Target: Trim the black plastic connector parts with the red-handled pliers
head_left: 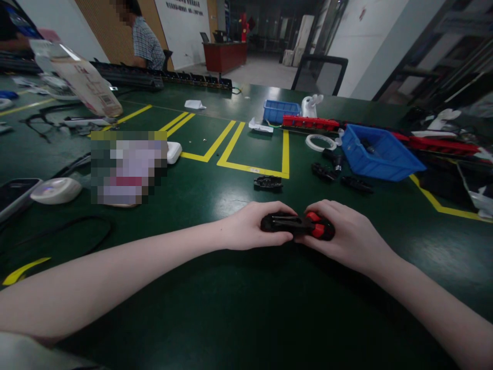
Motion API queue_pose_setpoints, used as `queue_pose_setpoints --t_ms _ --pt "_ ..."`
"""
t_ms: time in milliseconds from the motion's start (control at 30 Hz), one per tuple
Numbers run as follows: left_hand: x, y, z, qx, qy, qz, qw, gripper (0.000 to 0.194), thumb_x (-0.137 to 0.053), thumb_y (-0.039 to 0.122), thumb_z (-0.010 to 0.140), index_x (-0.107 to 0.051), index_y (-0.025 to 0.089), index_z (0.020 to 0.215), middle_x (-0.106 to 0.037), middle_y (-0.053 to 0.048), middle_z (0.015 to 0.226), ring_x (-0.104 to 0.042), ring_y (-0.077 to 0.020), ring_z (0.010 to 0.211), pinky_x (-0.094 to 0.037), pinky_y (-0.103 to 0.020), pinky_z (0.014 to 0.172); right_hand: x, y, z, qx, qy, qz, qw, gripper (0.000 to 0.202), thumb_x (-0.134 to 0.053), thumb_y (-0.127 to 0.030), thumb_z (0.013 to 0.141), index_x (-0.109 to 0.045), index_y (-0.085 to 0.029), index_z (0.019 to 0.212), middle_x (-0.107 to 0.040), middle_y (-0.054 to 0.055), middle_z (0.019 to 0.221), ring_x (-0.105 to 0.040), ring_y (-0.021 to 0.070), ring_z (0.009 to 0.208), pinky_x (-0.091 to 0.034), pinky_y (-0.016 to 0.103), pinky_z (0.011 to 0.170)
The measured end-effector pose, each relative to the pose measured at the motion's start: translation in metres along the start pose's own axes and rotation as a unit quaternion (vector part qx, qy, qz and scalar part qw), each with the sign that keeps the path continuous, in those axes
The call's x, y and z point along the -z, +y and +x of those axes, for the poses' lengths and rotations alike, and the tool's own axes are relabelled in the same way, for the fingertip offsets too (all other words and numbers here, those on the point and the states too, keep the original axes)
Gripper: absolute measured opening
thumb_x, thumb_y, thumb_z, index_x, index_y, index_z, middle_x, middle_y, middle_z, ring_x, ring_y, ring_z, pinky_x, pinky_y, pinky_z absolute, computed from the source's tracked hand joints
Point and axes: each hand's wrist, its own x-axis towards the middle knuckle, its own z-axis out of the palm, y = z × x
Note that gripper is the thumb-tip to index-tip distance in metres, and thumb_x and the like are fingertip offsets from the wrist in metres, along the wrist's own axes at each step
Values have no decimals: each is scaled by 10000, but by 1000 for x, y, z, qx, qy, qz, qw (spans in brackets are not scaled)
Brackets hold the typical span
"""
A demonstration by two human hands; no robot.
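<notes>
Fingers [279, 206] of both hands are closed on one black-and-red piece [290, 223]: the left hand [246, 226] grips its black end between thumb and forefinger, and the right hand [348, 231] curls about the end with the red parts.

Everything lies on or over the green tabletop [239, 298], whose far edge runs behind the bins; its near edge cannot be made out. Toward the right side of the tabletop sits the larger blue bin [385, 167], dark parts inside it. Close to the far edge is the smaller blue bin [279, 114]. The held piece is low over the near part of the tabletop, right of the middle; whether it touches the surface I can't tell. Smaller still are the loose black parts: one [268, 183] just beyond the hands, others [356, 184] between the right hand and the larger blue bin.

The likeliest trouble is a slip: an uneven twist or pull between the two hands could drag the black end out of the left hand's hold. A quick reach forward by the right hand might sweep the loose parts aside or nudge the bin's near corner.

The most room to move seems to be back toward the near edge, between the forearms; toward the far edge, that nearest black part narrows the way.
</notes>
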Motion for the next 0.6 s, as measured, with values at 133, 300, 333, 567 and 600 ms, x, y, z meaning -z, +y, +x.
queue_pose_setpoints --t_ms 133,300,333,567,600 --pt "1 0 1 23 1 -5 1000 339 -614 278 839 -547 146 1144 -639 -53 988 -613 -168 845 -488 -290 734 4 3 -1 -5 8 19 1000 380 -555 -569 785 -535 -196 854 -575 53 840 -545 182 706 -411 295 581" --pt "1 0 1 21 -3 -6 1000 361 -641 328 823 -561 140 1121 -635 -49 967 -610 -169 834 -478 -283 717 4 1 -1 7 25 9 1000 379 -470 -560 844 -538 -188 834 -560 48 777 -526 167 650 -394 282 549" --pt "1 0 2 19 -2 -6 1000 361 -644 333 821 -563 142 1117 -635 -46 967 -610 -167 835 -476 -280 716 4 0 -1 7 25 6 1000 379 -463 -558 848 -536 -187 829 -559 46 765 -524 166 643 -391 279 543" --pt "0 0 2 7 -3 1 1000 345 -635 292 835 -557 137 1133 -643 -48 975 -612 -160 844 -474 -267 719 2 -1 -2 4 22 -23 999 408 -400 -563 875 -518 -185 775 -552 41 707 -505 161 602 -372 270 518" --pt "0 0 2 2 -3 3 1000 366 -638 289 833 -548 139 1154 -644 -51 996 -612 -163 869 -473 -268 735 2 -1 -2 4 22 -29 999 413 -391 -563 878 -517 -184 769 -553 41 703 -502 160 598 -369 270 517"
